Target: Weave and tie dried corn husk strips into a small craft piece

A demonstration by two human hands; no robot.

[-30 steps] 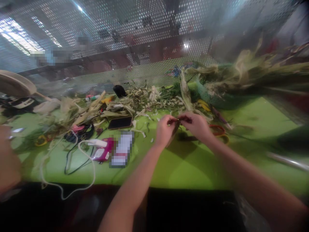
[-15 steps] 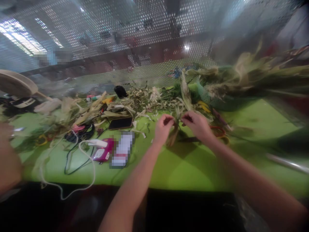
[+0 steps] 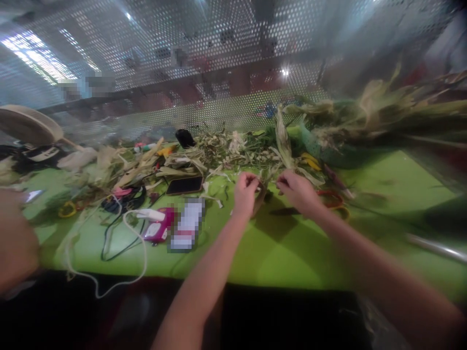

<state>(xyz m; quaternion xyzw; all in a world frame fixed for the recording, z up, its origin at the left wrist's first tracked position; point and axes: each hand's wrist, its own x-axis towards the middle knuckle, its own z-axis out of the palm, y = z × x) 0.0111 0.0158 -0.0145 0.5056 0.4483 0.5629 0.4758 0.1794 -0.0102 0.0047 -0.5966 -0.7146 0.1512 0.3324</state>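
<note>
Over the green table, the fingers of my left hand pinch a small bundle of corn husk, which hangs down with a darker tail. A short gap to its right, my right hand is closed, thumb against fingers. Whatever it pinches is too small or blurred to make out. A pair of scissors with orange and yellow handles lies below and beyond my right wrist, partly hidden by it. Just behind my right hand stands a long pale husk.
Dried husks and scraps line the back against a perforated metal screen. A green basket heaped with husks stands right. Phones, a purple power bank and white cable lie left. Another person's arm shows far left.
My hands have moved slightly apart, and the husk bundle has tilted towards my left hand. The whole view has shifted a little.
</note>
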